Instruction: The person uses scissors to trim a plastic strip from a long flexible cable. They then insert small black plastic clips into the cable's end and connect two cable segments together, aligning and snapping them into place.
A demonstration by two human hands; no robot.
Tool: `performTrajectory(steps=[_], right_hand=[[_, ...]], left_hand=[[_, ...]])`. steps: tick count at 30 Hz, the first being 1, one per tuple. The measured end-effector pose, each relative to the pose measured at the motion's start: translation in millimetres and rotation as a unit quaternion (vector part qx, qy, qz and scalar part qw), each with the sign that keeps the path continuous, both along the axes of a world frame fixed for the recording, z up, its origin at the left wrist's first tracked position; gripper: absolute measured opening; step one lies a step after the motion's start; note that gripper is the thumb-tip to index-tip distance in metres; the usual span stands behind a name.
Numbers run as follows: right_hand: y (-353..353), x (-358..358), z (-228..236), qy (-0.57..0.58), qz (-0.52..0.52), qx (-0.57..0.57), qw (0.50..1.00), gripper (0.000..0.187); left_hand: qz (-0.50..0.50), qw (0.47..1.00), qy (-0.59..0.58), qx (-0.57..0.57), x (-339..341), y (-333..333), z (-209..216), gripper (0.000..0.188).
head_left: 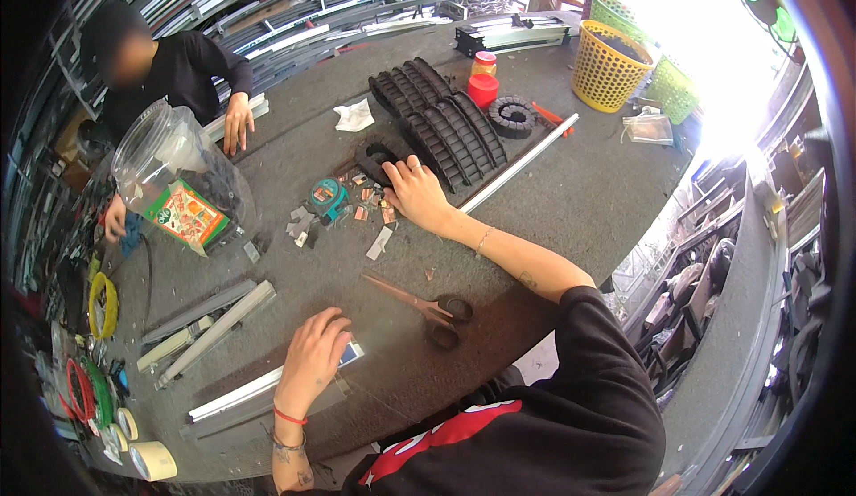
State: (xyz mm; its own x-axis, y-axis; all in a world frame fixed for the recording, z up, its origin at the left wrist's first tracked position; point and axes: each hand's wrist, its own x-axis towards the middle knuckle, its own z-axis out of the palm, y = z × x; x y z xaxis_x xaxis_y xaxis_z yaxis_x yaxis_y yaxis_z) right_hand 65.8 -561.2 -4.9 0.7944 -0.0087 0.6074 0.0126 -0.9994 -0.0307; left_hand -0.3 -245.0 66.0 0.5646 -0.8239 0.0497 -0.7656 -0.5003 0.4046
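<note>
My right hand [417, 196] reaches to the middle of the grey table, its fingers bent over the edge of a small black ribbed coil [374, 154]. Beside it lie small metallic and copper-coloured pieces [361, 213] and a teal tape measure [328, 195]. Lower down, my left hand [314, 353] rests over a white strip [236, 400], fingers loosely bent and a little apart; its palm side is hidden. Between my hands and the table's near edge lies a pair of scissors [426, 307] with dark handles.
Black ribbed strips [441, 122] lie beyond my right hand, alongside a long white bar [522, 164]. A large clear plastic jar [183, 171] stands at left, near another person's hand [238, 123]. A yellow basket [609, 66] and red-lidded jar [484, 64] stand far back.
</note>
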Motion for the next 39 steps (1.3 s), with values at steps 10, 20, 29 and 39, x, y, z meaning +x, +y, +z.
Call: performTrajectory(steps=[10,20,29,39], right_hand=[[-1,0,1,-0.033,0.018,-0.003,0.999,0.043],[2,-2,8,-0.010,0.035,0.056,0.998,0.038],[7,-7,18,0.019,0.054,0.041,0.998,0.042],[-2,-2,5,0.009,0.048,0.001,0.999,0.035]], left_hand=[[0.003,1.000,0.010,-0.009,1,2,-3,0.027],[0.001,1.000,0.006,-0.015,2,8,-10,0.029],[-0.018,0.997,-0.072,-0.036,4,11,-37,0.031],[0.005,0.993,-0.101,-0.053,-1,10,-39,0.030]])
